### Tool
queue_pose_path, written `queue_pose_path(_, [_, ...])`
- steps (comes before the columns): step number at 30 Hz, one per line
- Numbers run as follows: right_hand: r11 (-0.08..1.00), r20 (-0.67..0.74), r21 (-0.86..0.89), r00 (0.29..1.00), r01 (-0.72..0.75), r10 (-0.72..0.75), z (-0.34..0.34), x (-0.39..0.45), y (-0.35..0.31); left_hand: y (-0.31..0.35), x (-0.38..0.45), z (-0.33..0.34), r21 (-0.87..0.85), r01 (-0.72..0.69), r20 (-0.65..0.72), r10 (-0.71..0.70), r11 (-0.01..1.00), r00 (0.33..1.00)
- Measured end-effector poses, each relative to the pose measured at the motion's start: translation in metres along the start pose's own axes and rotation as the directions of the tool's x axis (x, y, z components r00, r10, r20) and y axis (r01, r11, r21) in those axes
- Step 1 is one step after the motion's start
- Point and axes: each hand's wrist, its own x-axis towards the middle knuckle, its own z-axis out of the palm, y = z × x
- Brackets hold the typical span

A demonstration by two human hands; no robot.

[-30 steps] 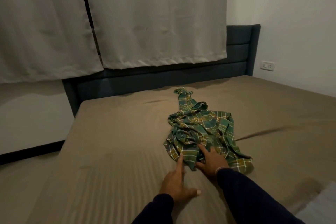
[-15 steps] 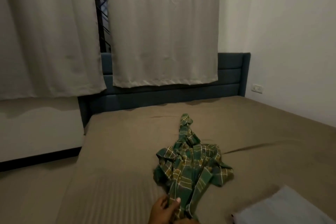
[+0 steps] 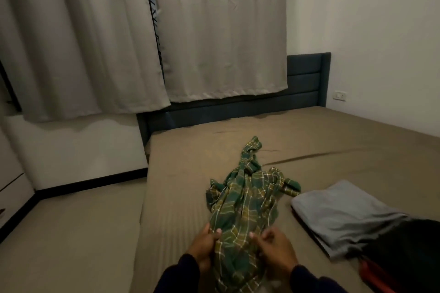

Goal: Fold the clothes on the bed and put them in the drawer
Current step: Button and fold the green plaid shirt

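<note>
Green plaid shirt (image 3: 245,200) crumpled on bed (image 3: 185,173), both hands' fingers (image 3: 215,233) pinching its near end

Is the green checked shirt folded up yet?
Not yet. The green checked shirt lies crumpled on the bed, gripped by both hands.

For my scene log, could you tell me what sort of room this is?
Most likely a bedroom: a bed with a padded headboard, curtains over a window, and clothes lying on the mattress.

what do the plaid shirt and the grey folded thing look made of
Plaid shirt: soft woven cloth, likely cotton or flannel, matte; it crumples into loose folds. Grey folded garment: smooth matte fabric, perhaps a knit; it lies flat with soft edges.
</note>
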Motion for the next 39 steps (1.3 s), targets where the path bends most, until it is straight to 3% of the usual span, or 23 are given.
queue_pose_path(2, [0.996,0.130,0.032,0.989,-0.078,0.073,0.016,-0.018,-0.008,0.004,-0.018,0.000,-0.058,0.035,0.037,-0.032,0.998,0.999])
queue_pose_path(6, [0.908,0.241,0.323,0.951,-0.266,0.193,0.030,-0.038,-0.010,0.000,-0.043,-0.001,-0.083,0.048,0.025,-0.046,0.995,0.999])
queue_pose_path(9, [0.863,0.200,0.460,0.972,-0.206,0.126,0.043,-0.050,-0.032,-0.003,-0.046,-0.010,0.269,0.053,-0.194,0.000,0.962,0.981])
queue_pose_path(10, [0.842,0.164,0.520,0.984,-0.146,0.069,0.043,-0.052,-0.041,-0.007,-0.044,-0.016,0.491,0.044,-0.308,0.127,0.870,0.943])
queue_pose_path(11, [0.804,0.151,0.586,0.989,-0.098,0.011,0.043,-0.051,-0.048,-0.010,-0.044,-0.019,0.722,0.037,-0.349,0.317,0.691,0.882])
queue_pose_path(13, [0.715,0.129,0.695,0.991,-0.066,-0.033,0.043,-0.056,-0.070,-0.011,-0.058,-0.008,0.960,-0.072,-0.113,0.610,0.270,0.785])
queue_pose_path(14, [0.691,0.114,0.721,0.992,-0.049,-0.049,0.043,-0.058,-0.080,-0.012,-0.063,0.004,0.984,-0.133,0.026,0.640,0.119,0.768])
queue_pose_path(16, [0.714,0.074,0.700,0.992,0.020,-0.100,0.045,-0.058,-0.099,-0.013,-0.072,0.030,0.990,-0.140,0.124,0.619,-0.022,0.776])
queue_pose_path(18, [0.804,-0.043,0.569,0.983,0.171,-0.179,0.044,-0.058,-0.114,-0.008,-0.072,0.049,0.992,-0.044,-0.041,0.622,0.121,0.782])
queue_pose_path(20, [0.878,-0.143,0.298,0.927,0.374,-0.346,0.040,-0.055,-0.118,0.001,-0.067,0.058,0.959,-0.003,-0.183,0.627,0.282,0.757])
queue_pose_path(22, [0.889,-0.160,-0.049,0.875,0.455,-0.457,0.036,-0.045,-0.111,0.007,-0.058,0.060,0.941,-0.110,-0.146,0.677,0.321,0.722])
queue_pose_path(24, [0.781,-0.260,-0.521,0.808,0.345,-0.530,0.034,-0.029,-0.096,0.018,-0.054,0.058,0.852,-0.311,-0.081,0.694,0.420,0.715])
queue_pose_path(25, [0.728,-0.351,-0.650,0.764,0.218,-0.542,0.033,-0.025,-0.092,0.025,-0.055,0.056,0.804,-0.382,-0.048,0.690,0.456,0.722])
queue_pose_path(27, [0.720,-0.499,-0.694,0.722,-0.001,-0.480,0.023,-0.021,-0.097,0.041,-0.057,0.049,0.722,-0.484,0.072,0.641,0.495,0.764])
queue_pose_path(29, [0.655,-0.438,-0.754,0.781,-0.050,-0.445,0.005,-0.012,-0.105,0.055,-0.059,0.041,0.651,-0.544,0.225,0.550,0.530,0.805])
queue_pose_path(31, [0.664,-0.258,-0.747,0.902,0.041,-0.347,-0.019,0.001,-0.121,0.070,-0.060,0.030,0.666,-0.555,0.279,0.523,0.499,0.805])
queue_pose_path(33, [0.780,-0.173,-0.621,0.957,0.077,-0.233,-0.039,0.004,-0.145,0.091,-0.061,0.021,0.767,-0.524,0.273,0.552,0.369,0.788])
queue_pose_path(35, [0.951,-0.148,-0.287,0.976,0.114,-0.162,-0.051,-0.006,-0.177,0.115,-0.064,0.019,0.859,-0.455,0.240,0.599,0.235,0.764])
queue_pose_path(37, [0.977,-0.077,0.141,0.986,0.159,-0.149,-0.063,-0.027,-0.218,0.146,-0.071,0.029,0.833,-0.452,0.150,0.657,0.318,0.739])
queue_pose_path(39, [0.907,-0.078,0.328,0.964,0.264,-0.253,-0.078,-0.048,-0.260,0.179,-0.082,0.049,0.710,-0.546,0.074,0.724,0.445,0.686])
